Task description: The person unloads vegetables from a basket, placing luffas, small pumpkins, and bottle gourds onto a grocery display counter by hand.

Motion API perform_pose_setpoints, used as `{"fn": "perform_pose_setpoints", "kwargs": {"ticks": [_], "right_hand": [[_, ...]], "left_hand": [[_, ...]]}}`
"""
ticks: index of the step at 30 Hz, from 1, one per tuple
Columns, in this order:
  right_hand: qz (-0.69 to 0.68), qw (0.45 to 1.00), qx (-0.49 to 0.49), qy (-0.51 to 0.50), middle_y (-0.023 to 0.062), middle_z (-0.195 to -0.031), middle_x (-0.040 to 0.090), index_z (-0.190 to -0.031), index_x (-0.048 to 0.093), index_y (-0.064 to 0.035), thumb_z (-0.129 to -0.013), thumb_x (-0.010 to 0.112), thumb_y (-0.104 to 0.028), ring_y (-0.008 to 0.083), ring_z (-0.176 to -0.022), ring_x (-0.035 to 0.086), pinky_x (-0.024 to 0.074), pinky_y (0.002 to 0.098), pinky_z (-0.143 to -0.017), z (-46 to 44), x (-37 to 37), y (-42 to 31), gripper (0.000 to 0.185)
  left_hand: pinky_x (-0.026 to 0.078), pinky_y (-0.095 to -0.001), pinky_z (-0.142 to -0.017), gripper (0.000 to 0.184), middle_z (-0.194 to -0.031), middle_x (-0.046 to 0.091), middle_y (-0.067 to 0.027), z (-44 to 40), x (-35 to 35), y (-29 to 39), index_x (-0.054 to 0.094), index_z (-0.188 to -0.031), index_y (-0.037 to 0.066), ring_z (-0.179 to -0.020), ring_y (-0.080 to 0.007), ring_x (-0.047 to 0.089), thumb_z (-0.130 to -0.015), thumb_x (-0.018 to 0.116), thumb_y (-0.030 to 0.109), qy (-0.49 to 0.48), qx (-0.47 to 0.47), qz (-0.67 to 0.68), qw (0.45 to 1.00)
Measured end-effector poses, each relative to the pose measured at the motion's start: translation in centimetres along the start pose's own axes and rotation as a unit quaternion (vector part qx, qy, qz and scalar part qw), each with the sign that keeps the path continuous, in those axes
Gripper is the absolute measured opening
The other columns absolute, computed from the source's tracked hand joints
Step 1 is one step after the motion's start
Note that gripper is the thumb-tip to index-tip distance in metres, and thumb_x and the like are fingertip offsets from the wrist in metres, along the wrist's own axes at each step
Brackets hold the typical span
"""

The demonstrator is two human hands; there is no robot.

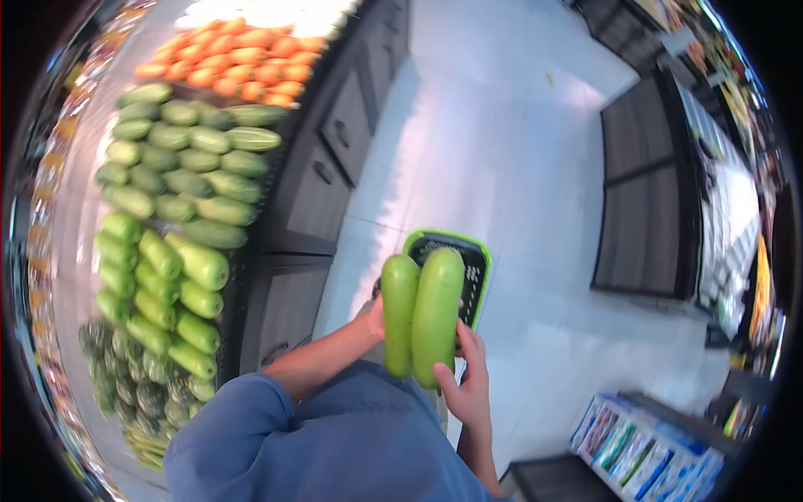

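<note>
Two long, smooth, light green bottle gourds [437,314] are held upright side by side in front of my body. My left hand [378,319] grips them from the left and behind; most of its fingers are hidden by the gourds. Around the lower end of the right-hand gourd my right hand [471,383] is closed, with the thumb on its near face. Behind and below the gourds is a black shopping basket with a bright green rim [487,261]; the gourds cover much of its inside.
On the left, a produce stand carries orange vegetables [242,58], green cucumbers [180,163], light green gourds [171,289] and dark striped squashes [138,372]. Dark drawers [314,188] form its side. A dark cabinet [644,184] stands right, with a rack of packets [640,452] at lower right.
</note>
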State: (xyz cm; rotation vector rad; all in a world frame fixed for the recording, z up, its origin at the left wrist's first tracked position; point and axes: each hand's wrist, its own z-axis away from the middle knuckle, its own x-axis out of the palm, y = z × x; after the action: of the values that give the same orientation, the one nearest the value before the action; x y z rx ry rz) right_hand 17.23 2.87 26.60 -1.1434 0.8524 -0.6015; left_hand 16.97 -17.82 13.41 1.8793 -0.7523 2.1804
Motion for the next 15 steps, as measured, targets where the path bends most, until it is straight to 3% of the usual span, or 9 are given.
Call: {"fn": "perform_pose_setpoints", "kwargs": {"ticks": [2,6,11,13,15], "right_hand": [[-0.025,0.997,-0.057,-0.047,0.0159,-0.146,0.050,-0.156,0.039,0.0015,-0.090,0.069,-0.014,0.0262,-0.126,0.055,0.0453,0.0384,-0.104,1.2,0.3,-1.1,0.074],[0.005,0.987,-0.117,-0.110,0.0167,-0.149,0.049,-0.155,0.040,0.0033,-0.090,0.067,-0.013,0.0261,-0.129,0.054,0.0432,0.0384,-0.107,3.6,-0.9,-2.6,0.072],[-0.028,0.952,-0.194,-0.235,0.0153,-0.150,0.049,-0.152,0.045,0.0041,-0.093,0.064,-0.010,0.0228,-0.129,0.054,0.0434,0.0354,-0.107,5.8,-1.4,-2.4,0.064],[-0.041,0.936,-0.202,-0.286,0.0154,-0.150,0.052,-0.150,0.048,0.0043,-0.099,0.059,-0.006,0.0206,-0.129,0.055,0.0445,0.0332,-0.106,6.7,-0.6,-3.3,0.053],[-0.039,0.921,-0.212,-0.324,0.0159,-0.148,0.055,-0.148,0.051,0.0044,-0.101,0.056,-0.006,0.0207,-0.129,0.056,0.0443,0.0333,-0.107,7.1,0.6,-3.9,0.049]], "left_hand": [[0.045,-0.0544,-0.114,0.076,-0.155,0.047,-0.0245,1.5,-1.0,-1.4,0.047,-0.153,0.004,-0.134,-0.0402,0.055,-0.102,0.047,0.060,-0.009,0.036,-0.017,0.999],[0.045,-0.0537,-0.114,0.075,-0.156,0.046,-0.0250,7.1,0.6,-7.2,0.046,-0.153,0.004,-0.135,-0.0399,0.055,-0.102,0.047,0.059,-0.036,0.194,-0.037,0.980],[0.045,-0.0527,-0.114,0.074,-0.157,0.045,-0.0256,10.6,2.8,-13.7,0.045,-0.154,0.004,-0.136,-0.0397,0.054,-0.103,0.047,0.058,-0.047,0.274,-0.026,0.960],[0.046,-0.0494,-0.114,0.066,-0.151,0.052,-0.0214,13.3,4.0,-16.5,0.048,-0.151,0.005,-0.135,-0.0341,0.055,-0.103,0.051,0.051,-0.107,0.360,-0.094,0.922],[0.046,-0.0494,-0.114,0.067,-0.151,0.052,-0.0216,15.6,3.4,-18.6,0.048,-0.151,0.005,-0.135,-0.0339,0.055,-0.103,0.051,0.052,-0.087,0.431,-0.104,0.892]]}}
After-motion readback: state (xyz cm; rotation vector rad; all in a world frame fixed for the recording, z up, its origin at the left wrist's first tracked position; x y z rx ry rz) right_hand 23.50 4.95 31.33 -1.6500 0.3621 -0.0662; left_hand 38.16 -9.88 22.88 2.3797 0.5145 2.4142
